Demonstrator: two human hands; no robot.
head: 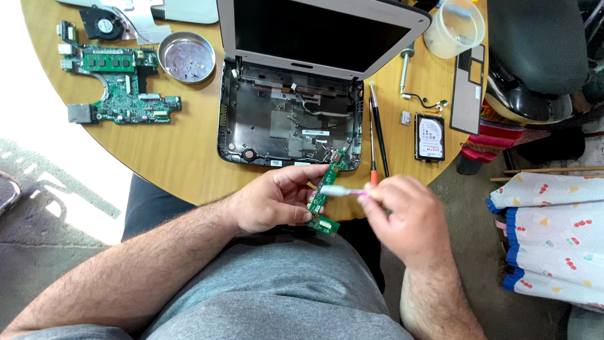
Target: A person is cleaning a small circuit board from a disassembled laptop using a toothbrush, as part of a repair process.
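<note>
Round wooden counter (170, 157) underneath everything, seen from above. On it, at centre, an opened small laptop (296, 82): screen tilted up, lower shell stripped bare, loose wires and metal shielding showing. To the left, well apart, a green motherboard (119, 88) with a memory stick fitted, a black cooling fan (100, 22) above it. Between motherboard and laptop, a round metal dish (186, 56) holding small screws. Right of the laptop, two long thin tools (376, 132) lying side by side, then a hard drive (430, 136), a dark flat bezel strip (468, 88) and a clear plastic cup (454, 26) near the far edge.

Over the lap, just off the counter's near edge: left hand (270, 201), grip closed around a narrow green circuit board (326, 192), thumb and fingers pinching its long edges, board held roughly upright. Right hand (402, 217) blurred, grip closed on a pink-handled brush (346, 191), white head touching the board's face.
</note>
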